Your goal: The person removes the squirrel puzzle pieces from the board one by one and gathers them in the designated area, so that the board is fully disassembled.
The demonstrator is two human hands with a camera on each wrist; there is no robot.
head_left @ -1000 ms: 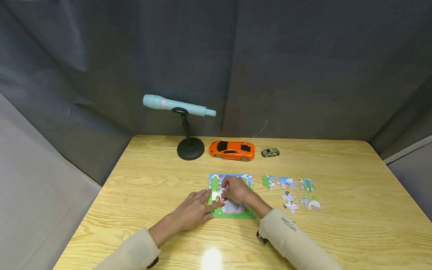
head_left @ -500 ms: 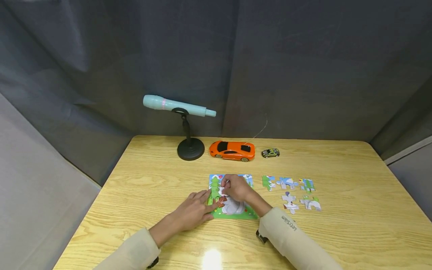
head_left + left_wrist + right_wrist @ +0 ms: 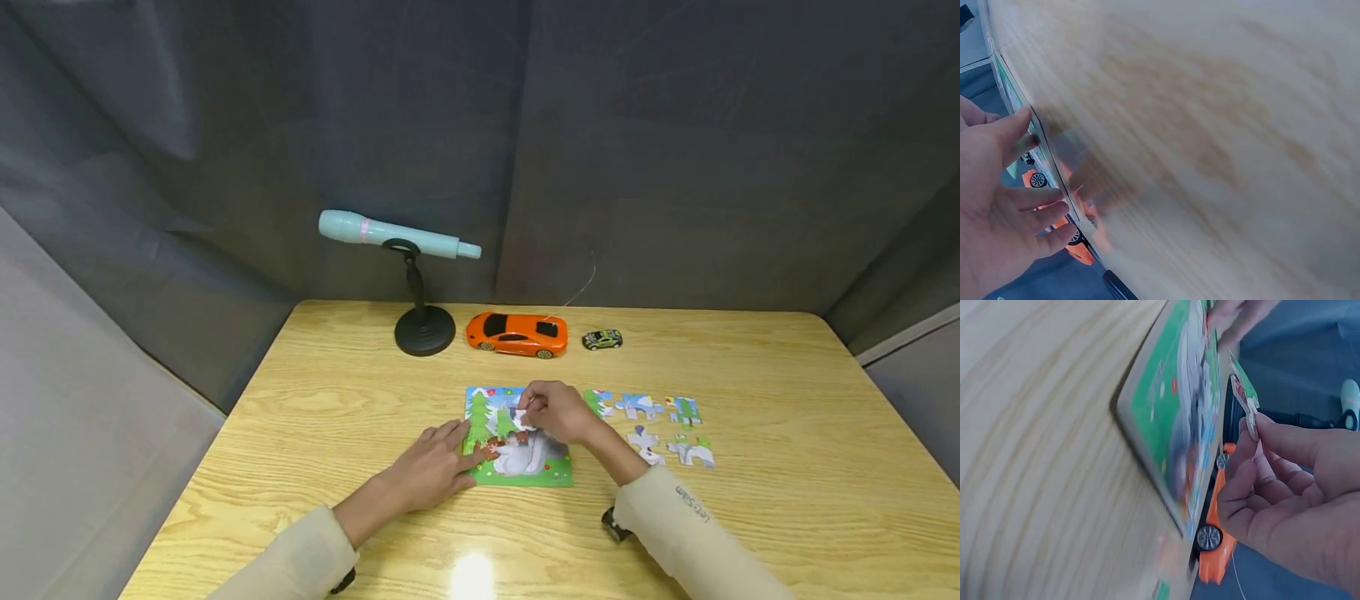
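Observation:
A jigsaw puzzle board (image 3: 525, 480) with a squirrel and fir trees lies on the wooden table. My left hand (image 3: 431, 468) rests along its left edge, fingers spread and nearly straight, fingertips on the picture. In the left wrist view that palm (image 3: 991, 212) shows from the side. Over the board's upper right part, my right hand (image 3: 558, 412) pinches a puzzle piece (image 3: 1245, 392) between thumb and fingers. The piece, green, white and reddish-brown, is tilted above the picture. Some of the board's upper right is hidden behind the right hand.
Several loose puzzle pieces (image 3: 639, 406) lie right of the board. Behind it stand an orange toy car (image 3: 517, 335), a small green-black toy car (image 3: 602, 339), and a light-blue microphone (image 3: 412, 238) on a black stand (image 3: 424, 333). A dark curtain (image 3: 637, 167) hangs behind the table.
My right hand has moved right with the puzzle piece, away from the middle of the board, uncovering more of the picture. The left hand has stayed in place.

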